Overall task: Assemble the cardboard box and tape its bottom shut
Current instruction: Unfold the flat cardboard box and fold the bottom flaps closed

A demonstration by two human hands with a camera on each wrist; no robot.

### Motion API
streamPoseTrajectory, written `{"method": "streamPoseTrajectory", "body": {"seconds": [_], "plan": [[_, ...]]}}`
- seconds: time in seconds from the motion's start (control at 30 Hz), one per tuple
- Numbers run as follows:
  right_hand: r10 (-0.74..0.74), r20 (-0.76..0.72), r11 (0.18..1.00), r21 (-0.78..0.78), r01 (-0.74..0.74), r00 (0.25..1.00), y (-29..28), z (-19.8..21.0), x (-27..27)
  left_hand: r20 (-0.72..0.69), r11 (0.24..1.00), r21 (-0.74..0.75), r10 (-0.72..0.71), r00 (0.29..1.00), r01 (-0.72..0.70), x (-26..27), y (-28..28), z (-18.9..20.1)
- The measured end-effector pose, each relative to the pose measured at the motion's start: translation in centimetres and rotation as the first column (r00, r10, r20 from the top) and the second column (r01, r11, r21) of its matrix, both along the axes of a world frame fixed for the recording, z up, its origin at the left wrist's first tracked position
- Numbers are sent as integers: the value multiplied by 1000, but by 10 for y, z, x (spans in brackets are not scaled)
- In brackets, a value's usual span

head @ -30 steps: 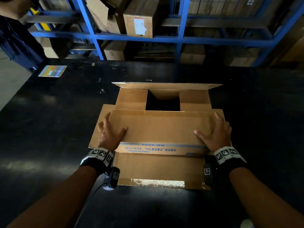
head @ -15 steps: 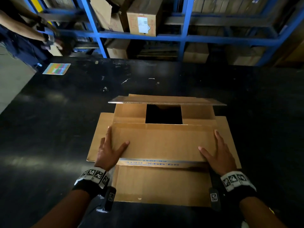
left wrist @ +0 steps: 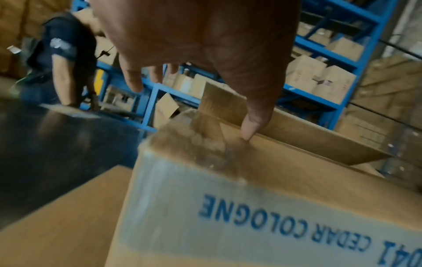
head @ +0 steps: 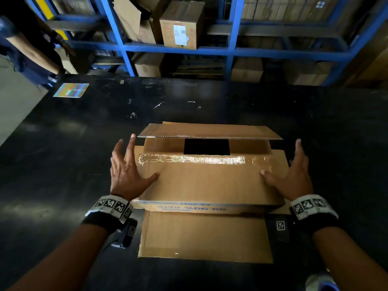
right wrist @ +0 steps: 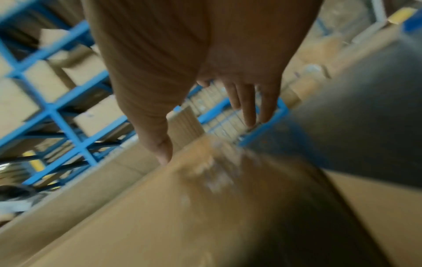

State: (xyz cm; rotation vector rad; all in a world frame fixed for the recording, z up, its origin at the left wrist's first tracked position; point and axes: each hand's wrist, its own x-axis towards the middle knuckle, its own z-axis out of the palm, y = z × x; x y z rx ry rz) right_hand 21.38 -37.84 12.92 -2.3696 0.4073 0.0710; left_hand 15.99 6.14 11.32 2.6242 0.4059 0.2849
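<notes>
A brown cardboard box [head: 205, 181] with blue print lies on the black table [head: 63, 164]. Its near top flap is folded down and carries a shiny strip of clear tape [head: 189, 159]. The far flap [head: 210, 132] stands out level above a dark gap [head: 206, 147]. Another flap [head: 205, 236] lies flat toward me. My left hand [head: 126, 164] is at the box's left end, fingers straight and spread, thumb on the top flap. My right hand [head: 294, 173] mirrors it at the right end. In the left wrist view the thumb [left wrist: 253, 122] touches the flap edge.
Blue shelving [head: 178, 50] filled with cardboard boxes runs along the table's far side. A colour card [head: 71, 90] lies at the far left corner of the table. Another person [head: 25, 49] stands beyond that corner.
Both hands slid from lying on the near flap outward to the box's two ends. The far flap came down from upright to level. A taped strip shows on the near flap.
</notes>
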Motion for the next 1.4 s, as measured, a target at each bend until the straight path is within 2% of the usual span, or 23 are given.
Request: {"method": "streamPoseTrajectory", "body": {"seconds": [0.07, 0.17, 0.27, 0.37, 0.5, 0.6, 0.77, 1.07, 1.4], "plan": [[96, 46, 993, -80, -92, 994, 4, 18, 11, -18, 994, 93, -54, 998, 55, 12, -3, 10], [228, 25, 961, -166, -221, 973, 8, 22, 25, -131, 988, 105, -99, 986, 113, 28, -2, 9], [250, -129, 941, -199, -272, 959, 8, 4, 31, -290, 994, -40, -104, 951, 97, 34, 1, -2], [244, -278, 940, -166, -297, 929, 8, -18, 27, -406, 979, -192, -140, 903, 66, 26, 2, -19], [218, -318, 963, -85, -257, 923, 15, -40, 15, -408, 968, -251, -125, 905, 21, 17, -3, -33], [189, -315, 966, -109, -233, 930, 19, -43, 10, -424, 979, -203, -59, 904, -31, 12, -11, -32], [179, -306, 948, -202, -248, 935, 24, -46, -6, -406, 991, -133, -26, 913, -31, -5, -19, -32], [147, -277, 960, -191, -205, 949, 29, -43, -11, -396, 999, 22, 33, 918, -27, -8, -26, -32], [140, -212, 969, -172, -177, 967, 28, -47, -16, -366, 999, 17, 41, 930, -38, -13, -27, -32]]}}
